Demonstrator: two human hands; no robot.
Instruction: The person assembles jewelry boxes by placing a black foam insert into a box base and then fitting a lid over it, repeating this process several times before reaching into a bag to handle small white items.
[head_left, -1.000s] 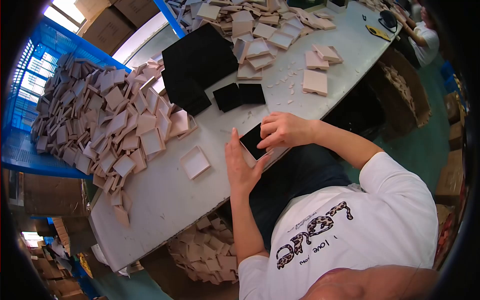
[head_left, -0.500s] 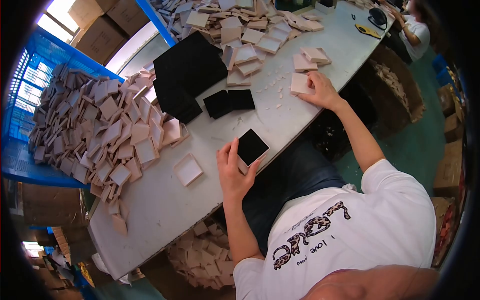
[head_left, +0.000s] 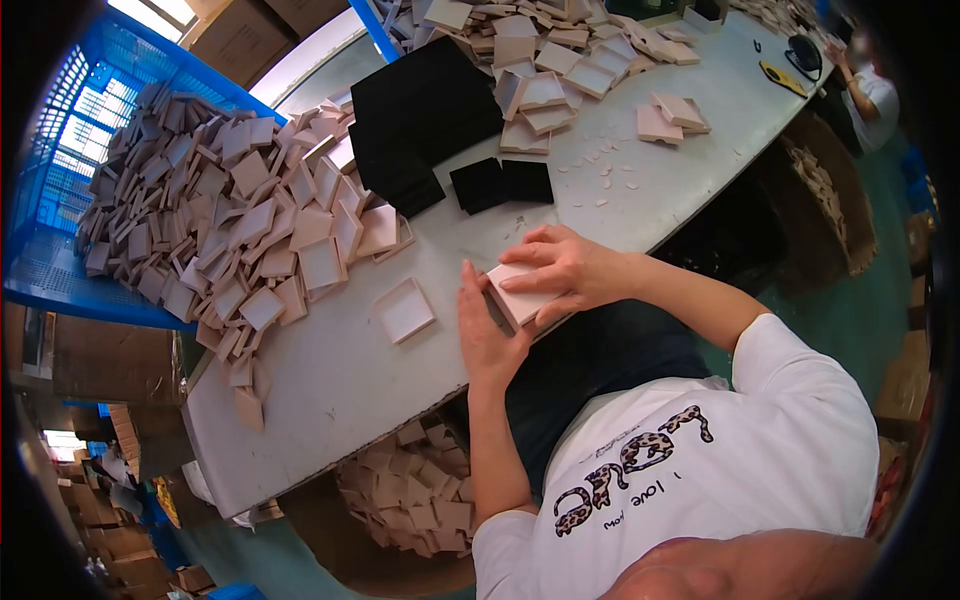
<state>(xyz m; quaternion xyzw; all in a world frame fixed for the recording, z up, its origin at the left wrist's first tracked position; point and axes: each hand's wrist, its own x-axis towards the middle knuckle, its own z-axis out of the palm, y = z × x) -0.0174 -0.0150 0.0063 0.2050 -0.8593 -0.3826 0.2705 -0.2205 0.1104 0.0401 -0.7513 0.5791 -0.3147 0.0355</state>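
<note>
Near the table's front edge, both my hands close around a small pale pink box [head_left: 523, 303]. My right hand [head_left: 585, 270] reaches over from the right, its fingers gripping the lid from above. Against the box's left side lies my left hand [head_left: 488, 335], fingers stretched along it and thumb at its near side. The lid hides the black pad seen earlier in the base. Just left of my hands lies an open pink tray [head_left: 405, 312]. Beyond them are small black pads [head_left: 480, 186] and a stack of larger black sheets [head_left: 425, 110].
A blue crate [head_left: 50, 265] spills a heap of pink box parts [head_left: 240, 215] onto the table [head_left: 300, 425]. More parts [head_left: 545, 90] pile up at the back. Pale scraps [head_left: 605, 170] lie near stacked lids [head_left: 672, 118]. Another person [head_left: 872, 105] sits at the far right.
My right hand has brought a pink lid from beside the stacked lids over to the base at my left hand, covering the black pad. The camera view has shifted slightly.
</note>
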